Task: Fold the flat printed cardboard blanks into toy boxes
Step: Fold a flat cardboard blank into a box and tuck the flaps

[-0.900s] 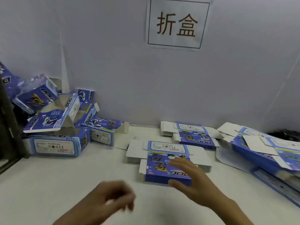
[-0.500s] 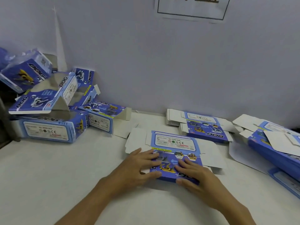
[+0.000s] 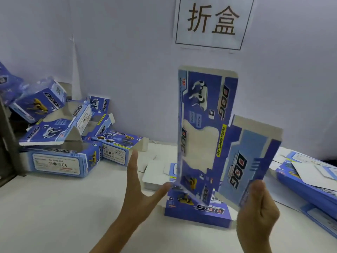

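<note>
Hands first, nearest the camera: the right hand (image 3: 258, 214) grips the lower right corner of a cardboard blank (image 3: 215, 136), fingers (image 3: 255, 192) curled round its edge, holding it up off the surface (image 3: 54, 207). The left hand (image 3: 138, 190) is spread flat, fingers straight and released, the thumb tip just touching the blank's lower left corner. The blank stands upright and partly opened, a tall left panel with a cut-out window and a right panel angled toward the camera, its top flap reaching up near the paper sign (image 3: 212, 22).

Straight below the raised blank lies a stack of flat blanks (image 3: 197, 210), its near edge close to both wrists. Left of that stack the white surface runs bare out to the near edge, giving the left arm wide room. On the right it is tighter: a slanting spread of flat blanks (image 3: 310, 181) sits just beside the right hand and runs off the frame.

Farther back on the left, a heap of folded boxes (image 3: 60, 136) is piled against the wall (image 3: 127, 61), some upright, some tipped, open ends showing. A dark frame (image 3: 7, 139) closes the far left edge. The pale wall stands behind everything, and the sign carries two large characters inside a black border.
</note>
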